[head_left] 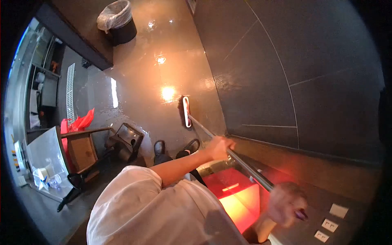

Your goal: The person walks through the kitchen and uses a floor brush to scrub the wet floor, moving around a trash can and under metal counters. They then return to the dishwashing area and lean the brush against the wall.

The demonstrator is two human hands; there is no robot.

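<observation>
I hold a long-handled floor brush [186, 111] by its metal pole [248, 168]. The brush head rests on the wet, shiny brown floor [155, 81] close to the dark tiled wall [286, 61]. My left hand [220, 148] grips the pole at mid-length, with the arm stretched out from my white sleeve. Blurred, my right hand [286, 204] is closed around the pole's upper end at the lower right. My two black shoes [176, 148] stand just behind the brush head.
A black bin with a white liner [118, 20] stands at the far end of the floor. A dark dustpan-like box [128, 141], a red bag [81, 121] and a metal table [41, 157] sit left. A red-lit box [232, 196] and wall switches [330, 222] are at lower right.
</observation>
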